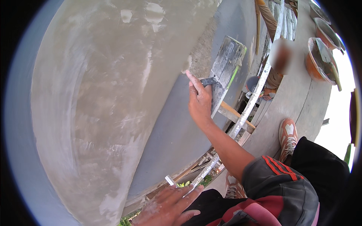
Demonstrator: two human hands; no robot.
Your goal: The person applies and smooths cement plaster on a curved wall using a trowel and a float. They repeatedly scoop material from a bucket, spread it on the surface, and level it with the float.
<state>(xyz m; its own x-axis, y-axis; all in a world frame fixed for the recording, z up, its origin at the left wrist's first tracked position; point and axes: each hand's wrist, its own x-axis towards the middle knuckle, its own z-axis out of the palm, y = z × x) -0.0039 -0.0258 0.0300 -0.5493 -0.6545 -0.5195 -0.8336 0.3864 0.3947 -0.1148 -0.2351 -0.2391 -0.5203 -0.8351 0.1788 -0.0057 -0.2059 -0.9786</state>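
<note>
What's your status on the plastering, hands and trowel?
Right hand grips trowel, blade against wet plaster wall. Left hand free, resting low by the knee. Nothing blocking the trowel.

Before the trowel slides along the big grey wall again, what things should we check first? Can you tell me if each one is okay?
1. Right hand grips the trowel by its handle: ok.
2. Trowel blade lies against the curved wall: ok.
3. Left hand is clear of the blade, low by the knee: ok.
4. Plaster on the blade: cannot tell.
5. Shoe stands flat on the curved plank: ok.
6. Orange bowl with mix is within reach: cannot tell.
</note>
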